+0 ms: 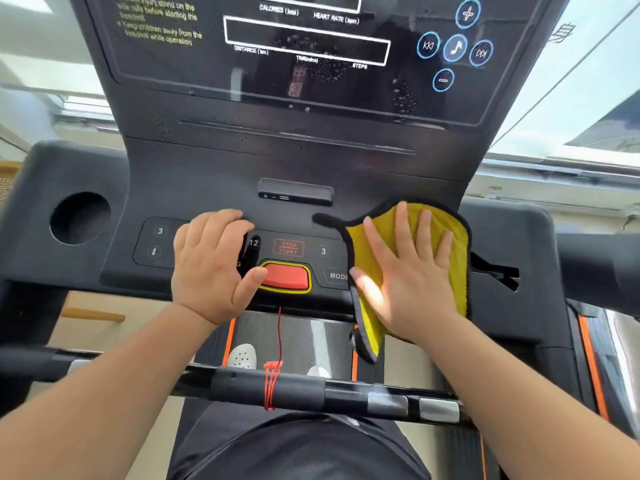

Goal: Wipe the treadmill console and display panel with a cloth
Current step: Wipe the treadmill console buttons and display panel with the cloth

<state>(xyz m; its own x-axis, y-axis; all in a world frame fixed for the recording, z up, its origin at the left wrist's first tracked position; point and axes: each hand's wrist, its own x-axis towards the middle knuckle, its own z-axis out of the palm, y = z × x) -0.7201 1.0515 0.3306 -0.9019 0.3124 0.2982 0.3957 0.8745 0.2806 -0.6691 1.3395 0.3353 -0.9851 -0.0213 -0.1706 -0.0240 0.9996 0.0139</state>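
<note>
A yellow cloth with a dark border [453, 237] lies on the right side of the black treadmill console [207, 174]. My right hand [405, 271] presses flat on the cloth, fingers spread. My left hand [211, 265] rests on the left button area, fingers curled over the console, its thumb beside the red safety key [285, 277]. The glossy display panel [311, 81] stands above, with water droplets and blue round buttons [453, 48] at its right.
A round cup holder [79, 218] is at the console's left. A black front handlebar [277, 386] with a red cord tied on it crosses below my forearms. The treadmill belt and white shoes [242, 356] show beneath. Windows lie behind the console.
</note>
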